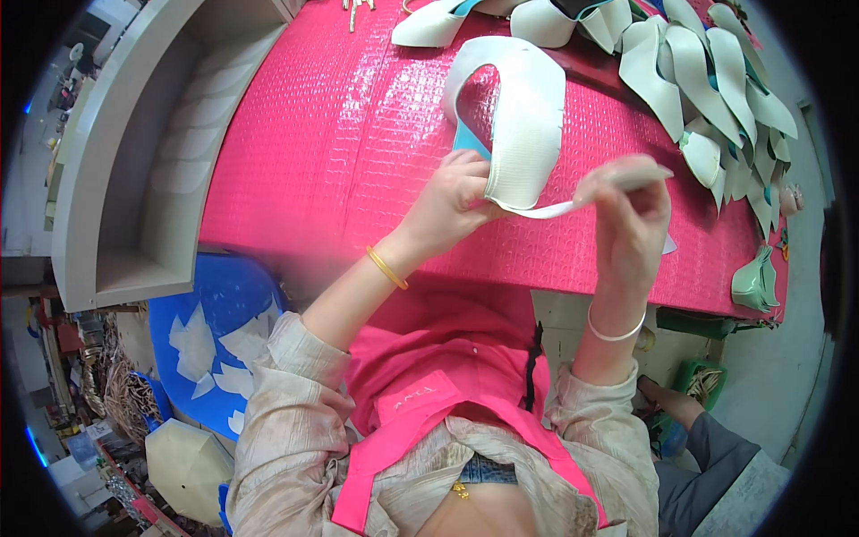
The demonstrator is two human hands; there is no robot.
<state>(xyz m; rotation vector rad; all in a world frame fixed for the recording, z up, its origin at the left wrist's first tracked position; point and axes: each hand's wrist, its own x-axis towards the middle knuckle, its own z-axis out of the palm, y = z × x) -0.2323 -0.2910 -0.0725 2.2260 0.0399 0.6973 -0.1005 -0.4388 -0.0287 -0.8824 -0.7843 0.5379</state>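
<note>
A white shoe upper [532, 116] with teal lining is raised over the pink-covered table [304, 152], curved into a loop. My left hand [452, 201] grips its lower end, fingers closed. From that end a narrow white strip [550, 211] runs across to my right hand [633, 224], whose fingers are pinched on it. The top of the right hand is smeared by motion, along with a pale flat piece [646, 176] at the fingertips. Whether that piece is part of the strip, I cannot tell.
Several white shoe uppers [649, 76] are heaped at the far right. A pale green piece [756, 282] sits at the right corner. To the left stands a grey shelf unit [79, 206]. White scraps [195, 345] lie on a blue chair [174, 394]. Another person's leg [707, 474] shows at lower right.
</note>
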